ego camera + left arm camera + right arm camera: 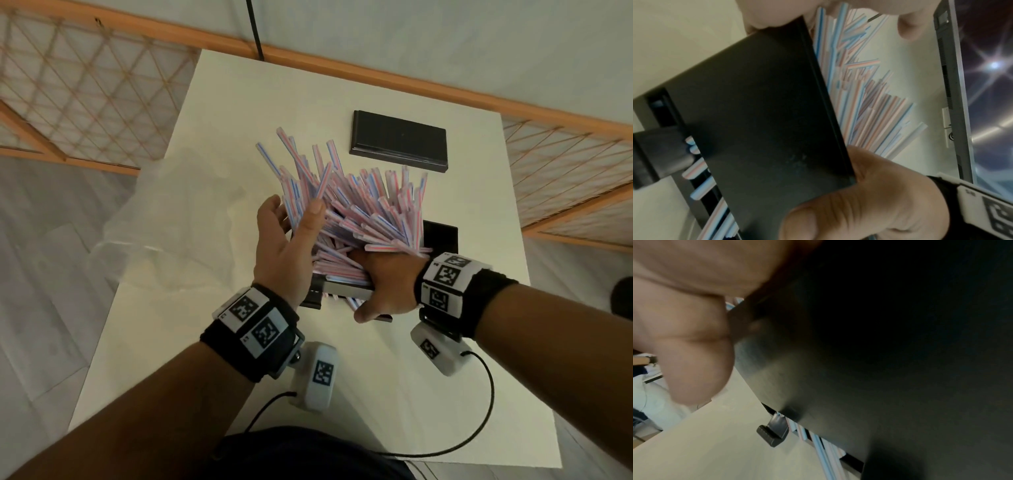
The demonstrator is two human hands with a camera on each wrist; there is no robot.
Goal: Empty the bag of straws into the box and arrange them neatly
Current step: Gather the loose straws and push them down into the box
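Note:
A black box (442, 236) stands on the white table (219, 102), crammed with red-and-blue striped straws (359, 205) that fan up and out of it. My left hand (291, 233) is spread against the left side of the fan, thumb straight along the straws. My right hand (383, 287) grips the box's near wall, thumb outside and fingers inside among the straws. The left wrist view shows the dark box wall (766, 113), the straws (869, 105) and my right thumb (859, 203). In the right wrist view my palm (684, 337) lies against the box (879, 353).
The box's black lid (399, 144) lies flat at the back of the table. The clear plastic bag (171, 222) sprawls over the table's left edge. A black latch (774, 433) sticks out low on the box. Wooden lattice screens (85, 92) stand around the table.

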